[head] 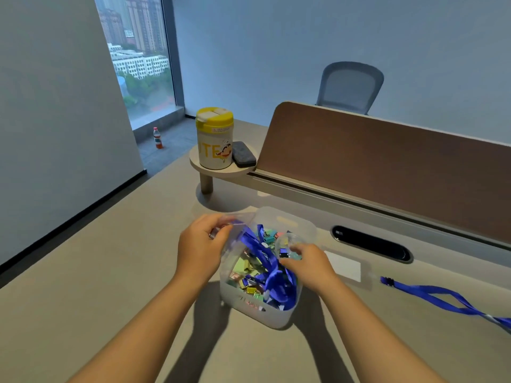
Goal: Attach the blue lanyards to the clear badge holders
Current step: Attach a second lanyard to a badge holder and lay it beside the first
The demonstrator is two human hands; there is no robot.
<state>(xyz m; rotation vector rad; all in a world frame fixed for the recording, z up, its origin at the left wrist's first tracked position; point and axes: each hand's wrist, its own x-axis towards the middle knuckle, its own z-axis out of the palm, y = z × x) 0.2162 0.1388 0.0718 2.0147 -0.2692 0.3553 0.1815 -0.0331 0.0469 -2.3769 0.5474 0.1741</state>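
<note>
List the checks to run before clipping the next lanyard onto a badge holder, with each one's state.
1. Left hand grips a clear badge holder: ok.
2. Right hand pinches a lanyard clip: cannot tell, blurred.
3. Blue lanyards untangled in the bin: not ok, bunched among binder clips.
4. Holder's slot faces the clip: cannot tell.
5. Finished badge holder and lanyard set aside right of the bin: ok.

Soft window daylight; faint shadows; wide-angle edge distortion
</note>
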